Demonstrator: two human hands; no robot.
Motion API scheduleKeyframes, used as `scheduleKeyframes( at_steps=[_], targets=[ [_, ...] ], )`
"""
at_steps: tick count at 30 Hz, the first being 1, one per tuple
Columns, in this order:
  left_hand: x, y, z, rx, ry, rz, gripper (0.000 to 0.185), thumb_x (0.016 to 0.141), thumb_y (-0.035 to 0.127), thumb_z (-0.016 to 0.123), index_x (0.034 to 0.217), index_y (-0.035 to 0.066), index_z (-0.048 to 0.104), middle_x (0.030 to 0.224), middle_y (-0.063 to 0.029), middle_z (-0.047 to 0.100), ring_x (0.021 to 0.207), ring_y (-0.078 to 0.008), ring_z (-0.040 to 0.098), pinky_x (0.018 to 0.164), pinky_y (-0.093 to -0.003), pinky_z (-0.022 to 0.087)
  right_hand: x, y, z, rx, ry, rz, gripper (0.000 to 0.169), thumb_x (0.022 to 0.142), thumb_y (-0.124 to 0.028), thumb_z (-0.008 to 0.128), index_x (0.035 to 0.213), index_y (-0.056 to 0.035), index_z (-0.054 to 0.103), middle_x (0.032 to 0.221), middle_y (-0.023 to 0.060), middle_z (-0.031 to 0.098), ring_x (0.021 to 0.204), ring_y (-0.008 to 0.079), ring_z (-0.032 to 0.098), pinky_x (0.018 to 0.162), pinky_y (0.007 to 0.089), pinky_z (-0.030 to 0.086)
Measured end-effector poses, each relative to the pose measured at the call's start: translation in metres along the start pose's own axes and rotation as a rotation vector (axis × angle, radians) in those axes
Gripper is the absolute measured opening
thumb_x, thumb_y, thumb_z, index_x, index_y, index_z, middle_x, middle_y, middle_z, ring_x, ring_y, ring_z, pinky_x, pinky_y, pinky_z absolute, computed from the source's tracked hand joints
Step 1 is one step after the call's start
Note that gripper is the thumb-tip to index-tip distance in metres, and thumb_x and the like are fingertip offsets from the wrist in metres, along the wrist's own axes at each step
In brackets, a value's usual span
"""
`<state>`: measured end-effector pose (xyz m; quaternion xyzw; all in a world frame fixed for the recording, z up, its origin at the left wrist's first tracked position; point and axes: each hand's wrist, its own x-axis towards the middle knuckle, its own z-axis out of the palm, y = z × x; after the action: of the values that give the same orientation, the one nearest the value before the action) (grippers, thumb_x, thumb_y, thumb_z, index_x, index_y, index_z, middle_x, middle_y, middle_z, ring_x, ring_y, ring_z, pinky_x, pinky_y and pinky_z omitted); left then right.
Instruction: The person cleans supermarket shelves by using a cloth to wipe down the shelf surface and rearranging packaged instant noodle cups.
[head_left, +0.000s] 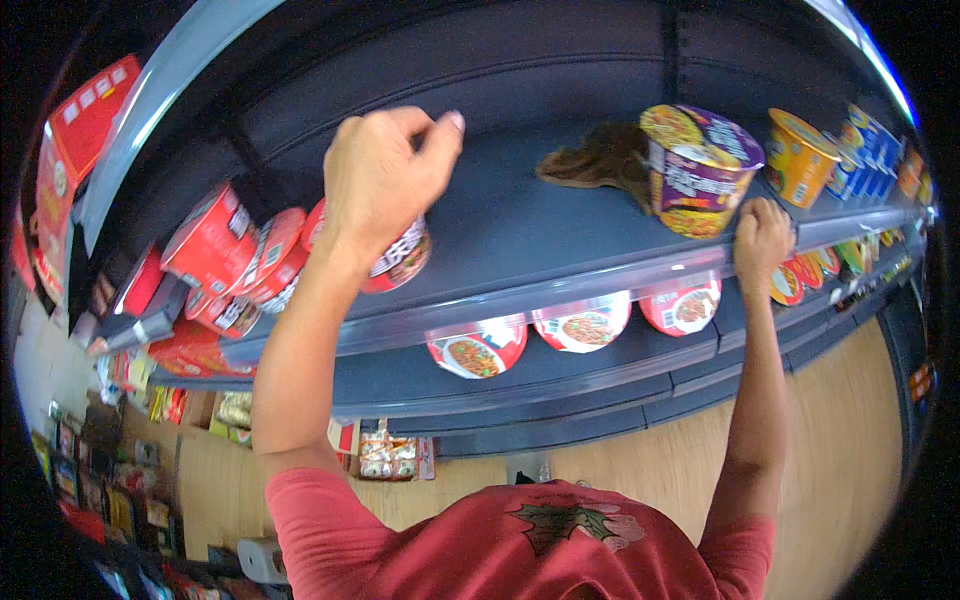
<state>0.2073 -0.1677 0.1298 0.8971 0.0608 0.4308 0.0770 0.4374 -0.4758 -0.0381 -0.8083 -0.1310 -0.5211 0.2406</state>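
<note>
My left hand (390, 165) is raised over the left part of a dark shelf (487, 217), its fingers bent and the thumb apart. Nothing shows in the gap by the thumb. Below and behind it, a red instant noodle bowl (405, 259) is partly hidden by my wrist. My right hand (761, 236) lies at the shelf's clear front rail (525, 289), fingers curled; whether they grip is unclear. Just left of it stands a large purple and yellow noodle bowl (697, 172), slightly tilted in view. A crumpled brown cloth (600, 161) lies against that bowl's left side.
Several red noodle bowls (214, 240) are stacked at the shelf's left. An orange tub (799, 157) and blue packs (870, 154) stand at the right. White and red bowls (480, 349) line the lower shelf. Cartons of packets (390, 454) sit near the wooden floor (660, 457).
</note>
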Motion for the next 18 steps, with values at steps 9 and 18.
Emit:
scheduleKeyframes(
  at_steps=[9, 18],
  targets=[
    [0.02, 0.089, 0.084, -0.178, -0.202, 0.254, 0.063, 0.071, 0.057, 0.063, 0.106, 0.005, 0.065, 0.073, -0.0183, 0.062, 0.072, -0.0278, 0.062, 0.059, -0.0374, 0.046, 0.002, -0.012, -0.006, 0.032, 0.065, 0.042, 0.011, 0.071, -0.015, 0.049, 0.069, -0.0105, 0.059, 0.074, 0.0044, 0.058, 0.077, 0.0272, 0.052, 0.066, 0.0415, 0.035],
    [0.068, 0.128, 0.144, -0.079, -0.435, 0.234, 0.128, 0.048, 0.091, 0.048, 0.131, -0.007, 0.039, 0.113, -0.0359, 0.052, 0.113, -0.0433, 0.05, 0.099, -0.0417, 0.037, 0.002, -0.015, -0.007, 0.071, 0.079, 0.057, 0.009, 0.068, -0.014, 0.05, 0.067, -0.0095, 0.057, 0.068, 0.0045, 0.054, 0.071, 0.027, 0.05, 0.064, 0.0413, 0.033]
  ],
)
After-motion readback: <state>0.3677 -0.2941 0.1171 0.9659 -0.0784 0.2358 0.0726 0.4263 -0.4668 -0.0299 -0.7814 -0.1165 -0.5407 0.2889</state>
